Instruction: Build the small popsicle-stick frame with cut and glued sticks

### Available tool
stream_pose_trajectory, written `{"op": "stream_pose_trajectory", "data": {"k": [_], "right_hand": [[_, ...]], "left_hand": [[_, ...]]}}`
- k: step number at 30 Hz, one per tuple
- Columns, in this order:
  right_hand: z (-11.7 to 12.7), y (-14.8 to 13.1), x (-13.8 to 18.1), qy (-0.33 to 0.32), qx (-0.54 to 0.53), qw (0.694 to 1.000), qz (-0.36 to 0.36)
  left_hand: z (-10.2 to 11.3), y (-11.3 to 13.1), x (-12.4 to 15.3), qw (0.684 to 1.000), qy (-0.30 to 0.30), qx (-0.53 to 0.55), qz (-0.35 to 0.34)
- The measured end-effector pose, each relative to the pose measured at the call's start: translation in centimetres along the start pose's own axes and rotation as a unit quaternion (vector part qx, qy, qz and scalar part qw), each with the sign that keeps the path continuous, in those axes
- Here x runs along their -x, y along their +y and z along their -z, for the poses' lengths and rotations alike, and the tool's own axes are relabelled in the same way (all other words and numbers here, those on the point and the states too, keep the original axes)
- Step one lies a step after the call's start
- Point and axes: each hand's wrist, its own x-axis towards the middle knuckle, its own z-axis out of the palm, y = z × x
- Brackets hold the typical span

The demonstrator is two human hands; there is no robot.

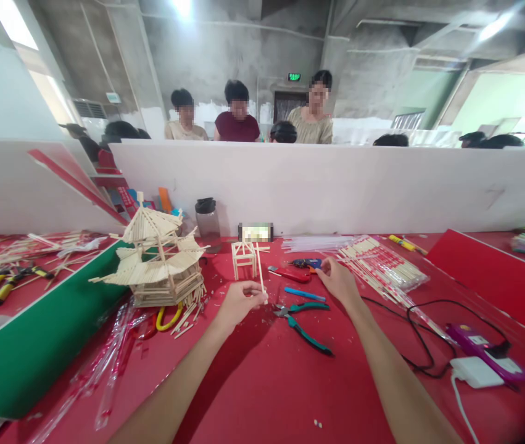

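My left hand (pixel 246 299) pinches a thin wooden stick (pixel 260 265) near its lower end; the stick stands nearly upright. Just behind it stands a small frame of sticks (pixel 244 261). My right hand (pixel 337 280) has its fingers closed at the end of a blue and orange glue gun (pixel 306 263), which lies low over the table. A red utility knife (pixel 297 276) lies beside that tool. Between my hands are a blue pen (pixel 305 295) and green-handled cutting pliers (pixel 311 336). Left of my left hand is a larger pavilion model (pixel 163 262) built of sticks.
A phone (pixel 256 232) and a dark-lidded bottle (pixel 208 222) stand by the white partition (pixel 336 185). Packed sticks (pixel 387 265) lie right, near a black cable (pixel 410 314) and purple power strip (pixel 488 354). A green board (pixel 49 345) slants left. People are beyond the partition.
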Motion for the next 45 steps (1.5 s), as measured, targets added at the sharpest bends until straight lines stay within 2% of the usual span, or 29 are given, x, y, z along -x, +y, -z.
{"op": "stream_pose_trajectory", "data": {"k": [3,6,10,13,16,21,27,30,33,34,36,40,42,45], "right_hand": [[-0.8,1.6,-0.2,-0.034,0.073,0.996,-0.050],[-1.6,1.7,-0.5,-0.089,0.123,0.983,-0.104],[-1.9,1.2,-1.0,-0.139,0.169,0.969,-0.114],[-1.5,1.1,-1.1,-0.147,0.168,0.967,-0.121],[-0.8,1.4,-1.0,-0.119,0.129,0.977,-0.124],[-0.1,1.8,-0.9,-0.072,0.096,0.987,-0.105],[-2.0,1.6,-0.3,-0.098,0.190,0.973,-0.083],[-1.9,1.2,-0.2,-0.072,0.219,0.970,-0.079],[-0.5,0.5,-0.2,-0.042,0.171,0.984,-0.010],[0.0,0.2,-0.1,-0.052,0.133,0.989,0.028],[0.9,-0.7,0.2,-0.119,0.055,0.987,0.096],[1.0,-2.0,1.3,-0.258,0.042,0.956,0.135],[0.6,-2.3,1.6,-0.276,0.057,0.948,0.145],[0.1,-2.3,1.8,-0.263,0.054,0.954,0.136]], "left_hand": [[-0.1,0.1,0.0,1.000,-0.001,-0.013,-0.005],[-0.2,0.4,0.1,1.000,-0.001,-0.019,-0.008],[-0.3,0.5,0.3,1.000,-0.001,-0.025,-0.007],[-0.3,0.4,0.3,1.000,-0.003,-0.028,-0.011],[-0.2,0.2,0.1,0.999,-0.006,-0.027,-0.015],[-0.2,0.1,0.1,0.999,-0.012,-0.031,-0.022],[-0.4,0.4,0.2,0.999,-0.010,-0.031,-0.023],[-0.4,0.4,0.1,0.999,-0.012,-0.030,-0.026],[-0.3,0.2,0.0,0.999,-0.010,-0.025,-0.028],[-0.3,0.1,0.0,0.999,-0.010,-0.023,-0.029],[-0.3,0.1,0.0,0.999,-0.012,-0.024,-0.032],[-0.2,0.1,0.0,0.999,-0.014,-0.029,-0.030],[-0.1,-0.1,-0.1,0.999,-0.012,-0.025,-0.030],[0.1,-0.3,-0.2,1.000,-0.010,-0.013,-0.023]]}}
